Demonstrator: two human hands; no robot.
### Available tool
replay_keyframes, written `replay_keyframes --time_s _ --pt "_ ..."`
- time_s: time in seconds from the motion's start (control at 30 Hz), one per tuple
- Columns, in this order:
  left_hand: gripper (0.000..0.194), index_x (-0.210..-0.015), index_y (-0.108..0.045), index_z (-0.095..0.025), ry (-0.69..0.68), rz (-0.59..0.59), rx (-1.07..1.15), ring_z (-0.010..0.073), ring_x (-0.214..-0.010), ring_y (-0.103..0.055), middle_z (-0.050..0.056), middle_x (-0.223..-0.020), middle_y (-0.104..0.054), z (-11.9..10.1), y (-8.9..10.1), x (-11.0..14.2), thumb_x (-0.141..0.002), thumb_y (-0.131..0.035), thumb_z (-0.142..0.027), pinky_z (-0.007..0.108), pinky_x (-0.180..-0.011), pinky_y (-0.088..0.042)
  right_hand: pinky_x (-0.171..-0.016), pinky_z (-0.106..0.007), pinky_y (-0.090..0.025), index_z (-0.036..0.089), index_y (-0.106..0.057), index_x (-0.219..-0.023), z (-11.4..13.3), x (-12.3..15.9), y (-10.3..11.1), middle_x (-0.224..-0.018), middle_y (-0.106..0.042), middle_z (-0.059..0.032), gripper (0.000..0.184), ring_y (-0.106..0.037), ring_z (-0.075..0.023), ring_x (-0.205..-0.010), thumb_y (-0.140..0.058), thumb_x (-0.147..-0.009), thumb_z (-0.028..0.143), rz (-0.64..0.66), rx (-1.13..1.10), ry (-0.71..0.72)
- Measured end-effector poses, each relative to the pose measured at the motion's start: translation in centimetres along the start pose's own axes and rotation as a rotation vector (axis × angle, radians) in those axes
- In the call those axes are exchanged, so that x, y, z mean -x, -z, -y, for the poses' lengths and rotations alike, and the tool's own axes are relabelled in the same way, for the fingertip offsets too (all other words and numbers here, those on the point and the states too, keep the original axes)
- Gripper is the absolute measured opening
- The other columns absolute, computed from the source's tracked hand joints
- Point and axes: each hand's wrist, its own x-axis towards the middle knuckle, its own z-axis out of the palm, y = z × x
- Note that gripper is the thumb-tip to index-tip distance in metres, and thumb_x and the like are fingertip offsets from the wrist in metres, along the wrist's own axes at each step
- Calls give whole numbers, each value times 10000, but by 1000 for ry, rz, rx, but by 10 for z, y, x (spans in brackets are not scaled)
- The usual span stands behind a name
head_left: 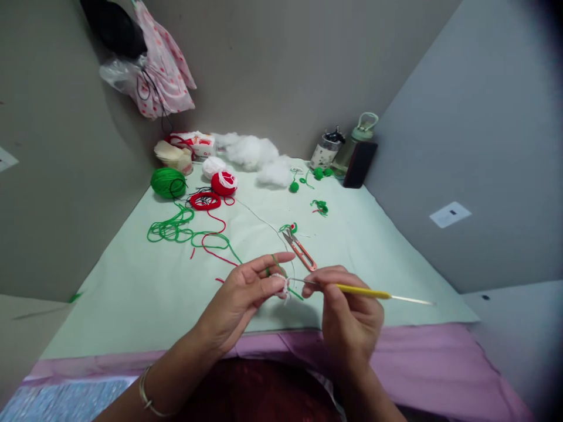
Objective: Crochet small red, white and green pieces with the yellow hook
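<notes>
Between the thumb and fingers of my left hand [246, 293] is a small white crochet piece [281, 285]. Green yarn [275, 258] loops round the raised index finger of that hand, and a short green end pokes out below the piece. My right hand [352, 305] is closed round the yellow handle of a crochet hook [363, 291]. The hook's thin metal tip meets the edge of the white piece; whether it passes through a stitch I cannot tell. A second metal end sticks out to the right. Just beyond my hands lie orange-handled thread snips [303, 252].
Green yarn ball [168, 183], loose green strands [171, 225], red-and-white yarn ball [224, 183] and red yarn ring [205, 201] lie left. White stuffing [253, 152] sits at the back. Small green pieces [319, 173], a phone [360, 164] and a bottle [362, 133] stand back right.
</notes>
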Motion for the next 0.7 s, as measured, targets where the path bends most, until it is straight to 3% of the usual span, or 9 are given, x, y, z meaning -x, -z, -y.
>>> replay_keyframes --time_s 0.13,0.2,0.3,0.37,0.43,0.53,0.63,0.7 --pt "318 -1150 -861 -241 -64 -14 -46 79 -760 -588 -13 -834 -661 4 -2 0 -834 -886 -235 177 -755 -471 -587 -276 -542 230 -798 -945 1 -6 -3 -767 -706 -11 156 -642 -135 -615 -666 -1007 284 -8 -146 -192" --pt "352 -1179 -852 -276 -138 -63 -107 84 -779 -590 -23 -831 -672 10 -5 0 -833 -894 -226 183 -783 -473 -600 -289 -543 243 -805 -977 -1 -3 -7 -789 -704 -19 169 -650 -149 -646 -646 -1019 282 45 -44 -181" --pt "428 -1223 -834 -324 -208 -137 -116 100 -836 -627 -29 -831 -701 19 -9 -2 -814 -925 -235 197 -834 -485 -703 -334 -575 300 -827 -1070 -8 8 -13 -933 -733 -41 206 -701 -195 -823 -683 -987 177 53 341 109" --pt "428 -1211 -842 -294 -139 -135 -40 108 -840 -638 -12 -840 -720 21 -10 -3 -795 -943 -286 206 -835 -498 -741 -350 -580 341 -827 -1118 -13 14 -15 -993 -741 -42 293 -706 -211 -887 -706 -959 126 5 478 287" --pt "426 -1179 -856 -238 -37 -116 32 100 -797 -629 11 -859 -733 20 -8 -4 -771 -955 -314 203 -809 -508 -753 -349 -576 349 -813 -1164 -14 15 -14 -1011 -740 -40 338 -702 -206 -900 -675 -972 107 3 477 328" --pt "378 -1100 -876 -188 0 -136 58 71 -727 -596 8 -832 -715 12 -4 -3 -743 -962 -278 169 -749 -497 -752 -342 -556 306 -803 -1132 -10 8 -8 -922 -711 -30 287 -678 -190 -866 -611 -1018 126 22 308 151" --pt "304 -1054 -885 -205 -78 -150 -6 66 -722 -585 -12 -784 -681 10 -4 -1 -760 -944 -257 156 -733 -484 -708 -333 -525 290 -808 -1025 -5 0 -6 -847 -672 -10 216 -629 -166 -750 -611 -1038 201 35 19 -46" --pt "296 -1071 -882 -243 -117 -129 -67 83 -766 -608 -8 -814 -696 12 -6 0 -780 -930 -256 176 -776 -497 -750 -340 -528 293 -821 -1015 -5 -2 -7 -897 -702 -22 191 -647 -175 -810 -645 -1027 222 83 -32 -89"
